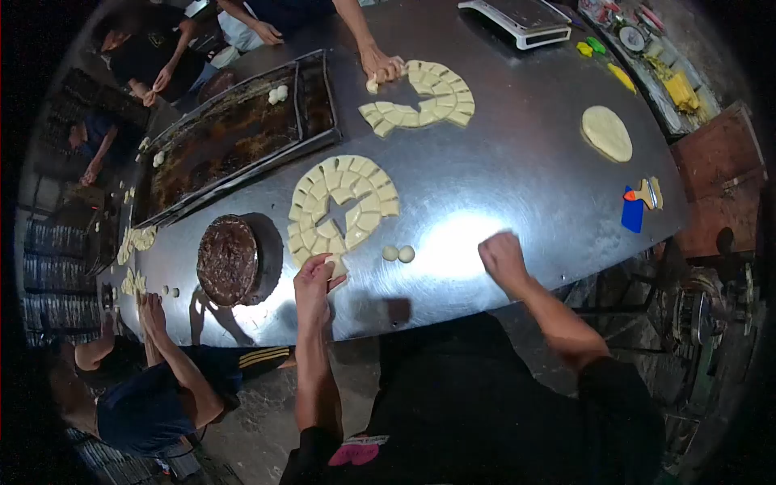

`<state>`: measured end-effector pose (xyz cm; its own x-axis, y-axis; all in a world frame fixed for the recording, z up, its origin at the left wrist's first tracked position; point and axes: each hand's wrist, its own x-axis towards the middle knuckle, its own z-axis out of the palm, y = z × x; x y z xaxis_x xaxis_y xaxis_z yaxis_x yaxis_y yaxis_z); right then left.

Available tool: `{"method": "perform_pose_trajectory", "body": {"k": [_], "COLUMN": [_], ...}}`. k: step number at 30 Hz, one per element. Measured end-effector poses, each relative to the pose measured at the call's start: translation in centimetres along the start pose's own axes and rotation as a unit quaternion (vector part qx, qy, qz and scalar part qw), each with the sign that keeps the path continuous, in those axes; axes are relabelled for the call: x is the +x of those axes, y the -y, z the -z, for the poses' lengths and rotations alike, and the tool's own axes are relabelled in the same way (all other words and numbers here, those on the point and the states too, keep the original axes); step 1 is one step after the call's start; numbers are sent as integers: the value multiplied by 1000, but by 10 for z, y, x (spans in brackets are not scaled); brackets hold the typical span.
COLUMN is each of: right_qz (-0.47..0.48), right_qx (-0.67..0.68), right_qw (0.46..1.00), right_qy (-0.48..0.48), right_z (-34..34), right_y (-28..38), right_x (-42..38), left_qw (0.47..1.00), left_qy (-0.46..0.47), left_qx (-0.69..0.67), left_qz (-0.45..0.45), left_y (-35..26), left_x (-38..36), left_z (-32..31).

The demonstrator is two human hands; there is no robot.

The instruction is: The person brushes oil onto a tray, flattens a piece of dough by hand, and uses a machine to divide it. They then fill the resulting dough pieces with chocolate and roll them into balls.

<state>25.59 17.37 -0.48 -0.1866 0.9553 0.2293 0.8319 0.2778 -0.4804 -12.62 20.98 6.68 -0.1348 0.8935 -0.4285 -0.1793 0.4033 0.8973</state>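
Observation:
My left hand (pixel 312 284) pinches a small piece of dough (pixel 336 267) just below a cut ring of dough (pixel 307 198). The ring is divided into many pale pieces, with a star-shaped gap in its middle. To the right of that hand, two small dough balls (pixel 398 254) touch each other on the metal table. Farther right, my right hand (pixel 503 257) is curled into a fist low over the tabletop, slightly blurred. Whatever may be inside its fingers is hidden.
A round dark pan of brown filling (pixel 228 260) stands left of the ring. Behind it lies a large baking tray (pixel 234 133). A co-worker's hand (pixel 380 66) touches a second cut ring (pixel 440 93). A dough disc (pixel 606 133), blue scraper (pixel 632 215) and scale (pixel 521 20) sit rightward.

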Motion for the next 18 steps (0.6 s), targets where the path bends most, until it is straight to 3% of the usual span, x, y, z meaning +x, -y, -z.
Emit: {"method": "perform_pose_trajectory", "body": {"k": [1,3,6,9,10,11,12,13,15,18], "right_qz": [-27,-55,25,52,-42,-54,-69,-83,-73,-34], "right_qx": [6,104,173,120,10,8,43,77,147,121], "right_qw": [986,975,983,991,999,988,977,971,975,989], "right_qy": [-164,-189,-61,-12,31,-141,-198,-210,-148,-82], "right_z": [-13,-44,-39,-14,-8,-20,-27,-40,-54,-42], "right_y": [4,20,56,2,-4,-1,10,24,56,77], "right_x": [21,47,5,-19,-8,10,34,50,42,-12], "left_qw": [999,996,993,997,996,996,996,996,997,999], "left_qy": [6,24,24,-10,0,10,13,11,42,29], "left_qx": [-30,-82,-107,-72,-75,-78,-79,-80,-45,-8], "left_qz": [20,40,46,41,43,45,41,44,44,35], "left_y": [5,10,5,12,14,16,23,24,20,19], "left_x": [-3,-11,-23,-32,-33,-34,-29,-25,-22,-21], "left_z": [0,-6,3,27,32,36,34,29,21,44]}}
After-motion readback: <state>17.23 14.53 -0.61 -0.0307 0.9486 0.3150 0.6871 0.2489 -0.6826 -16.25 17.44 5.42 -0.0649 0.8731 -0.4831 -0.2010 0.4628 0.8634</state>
